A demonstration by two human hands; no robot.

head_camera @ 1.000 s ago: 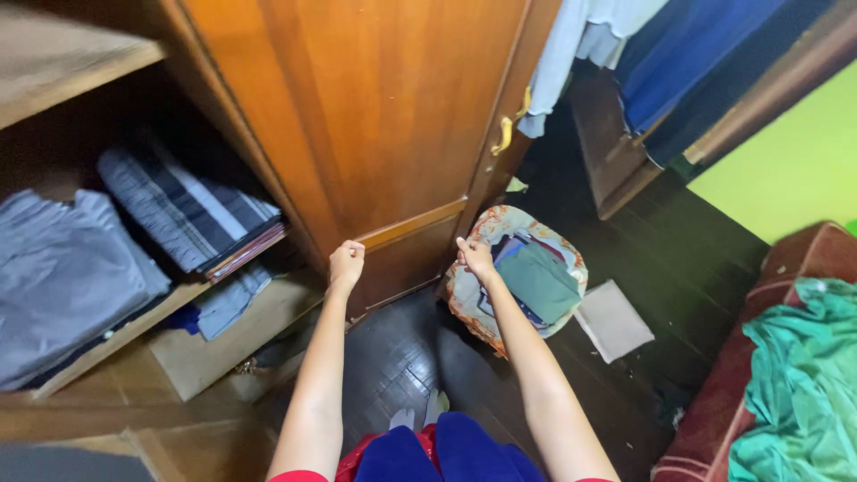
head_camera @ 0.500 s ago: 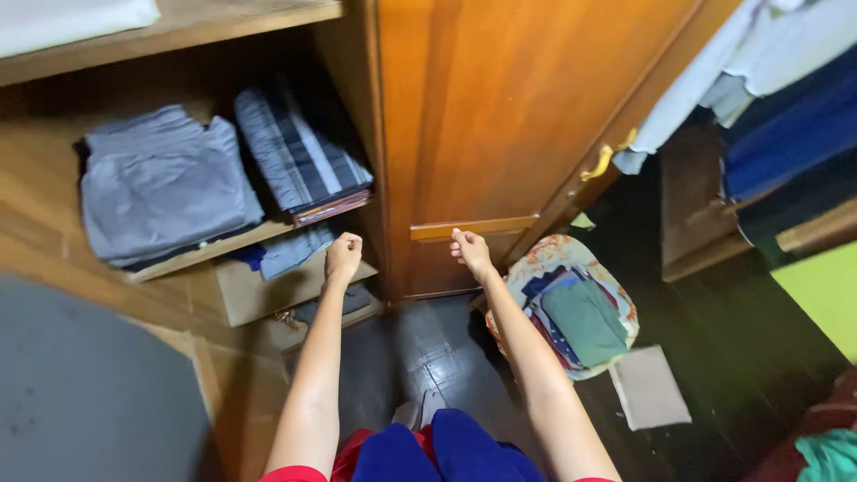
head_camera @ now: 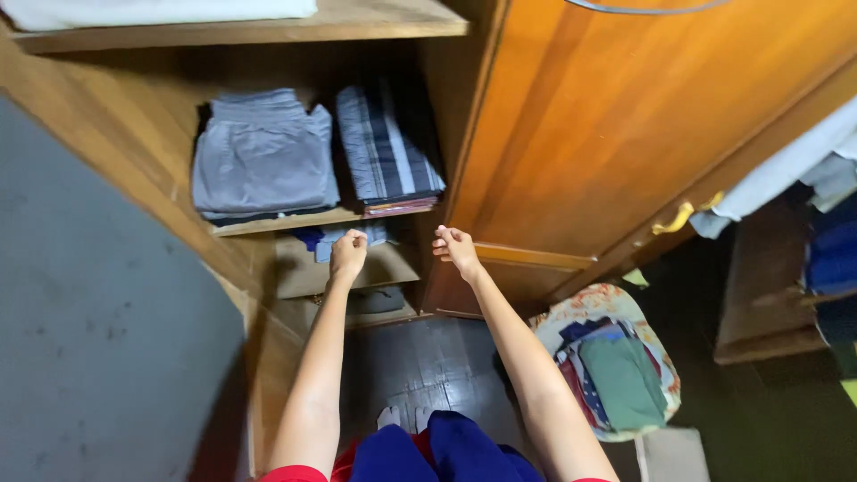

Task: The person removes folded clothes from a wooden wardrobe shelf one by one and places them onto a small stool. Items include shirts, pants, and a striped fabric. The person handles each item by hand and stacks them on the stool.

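A folded stack of blue-and-white striped cloth (head_camera: 386, 152) lies on the lower wooden wardrobe shelf (head_camera: 268, 221), its front edge just above the person's two raised hands and just beside a folded pile of grey garments (head_camera: 263, 156) to its left. The striped stack looks soft and light, likely to sag or slide apart if pulled by one corner, so a hold under its front edge with both palms would seem the safest. The left hand (head_camera: 347, 253) is clenched into a loose fist in front of the shelf edge and grips nothing that can be seen; the right hand (head_camera: 455, 247) hangs near the foot of the orange-brown wooden wardrobe door (head_camera: 625, 134) with fingers curled, and whether it pinches anything cannot be told. Below the shelf sits a blue folded cloth (head_camera: 335, 234) in a shadowed compartment (its contents are mostly too dark to read). On the dark tiled floor (head_camera: 428, 366) to the right stands a round floral-rimmed basket (head_camera: 585, 308) holding folded clothes topped by a green one (head_camera: 625, 379). The upper shelf is cut off by the frame, as are the hanging pale garments (head_camera: 786, 165) at the right.
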